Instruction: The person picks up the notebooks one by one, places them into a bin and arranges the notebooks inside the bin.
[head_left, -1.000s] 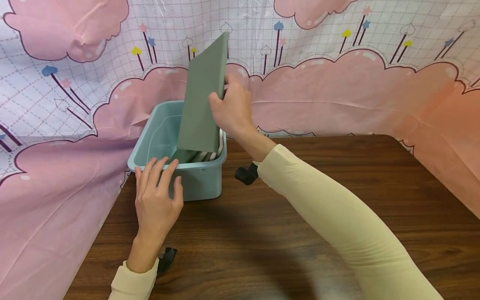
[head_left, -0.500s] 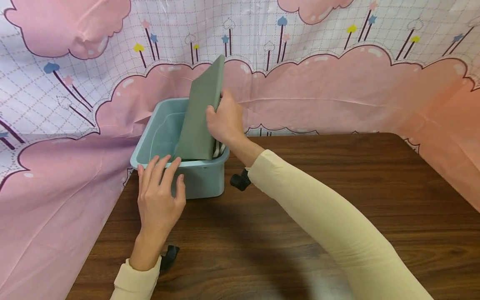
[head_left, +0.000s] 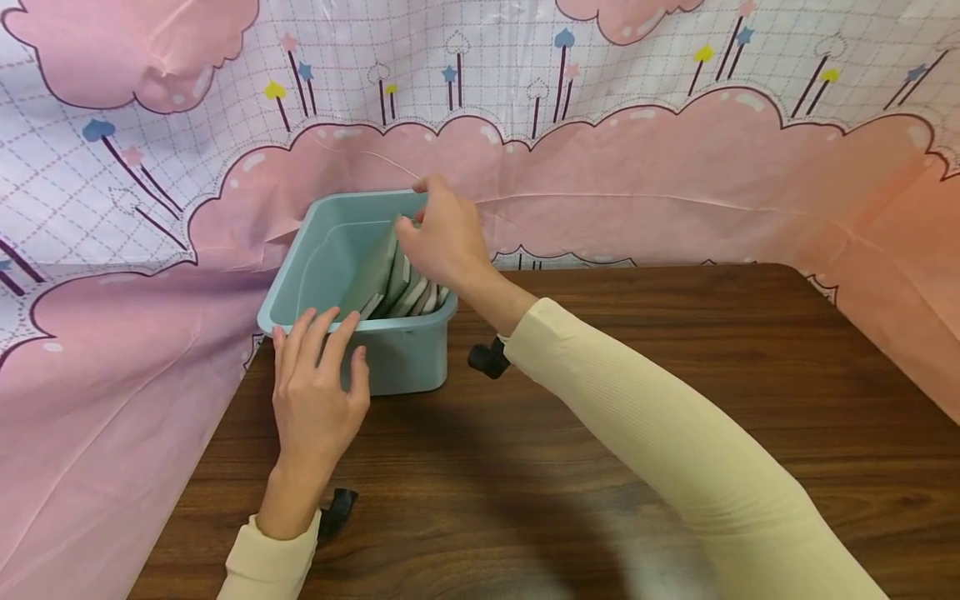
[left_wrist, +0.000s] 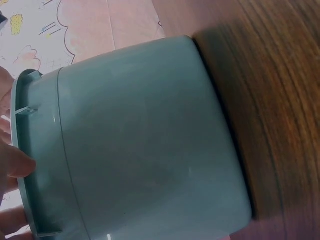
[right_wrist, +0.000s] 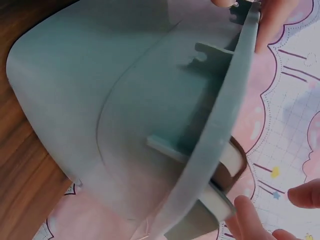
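Note:
A light blue plastic bin (head_left: 405,358) stands at the back left of the table. Inside lean several books, with a grey-green hardcover book (head_left: 371,271) leftmost and pale-edged ones (head_left: 420,298) to its right. My right hand (head_left: 444,237) hovers over the bin's back right side, thumb and forefinger apart, holding nothing. In the right wrist view, book corners (right_wrist: 195,222) rise above the rim close to a fingertip; contact is unclear. My left hand (head_left: 315,408) rests its fairly straight fingers on the front rim. The left wrist view shows a fingertip (left_wrist: 20,162) against the rim's outside.
The dark wood table (head_left: 675,350) extends to the right of the bin. A pink and white patterned cloth (head_left: 637,192) hangs behind the bin and along the left side. Black camera mounts (head_left: 489,358) stick out from both wrists.
The grey-green book has gone down into the bin among the others, and my right hand has let go of it, sinking toward the rim. My left hand has stayed at the front rim.

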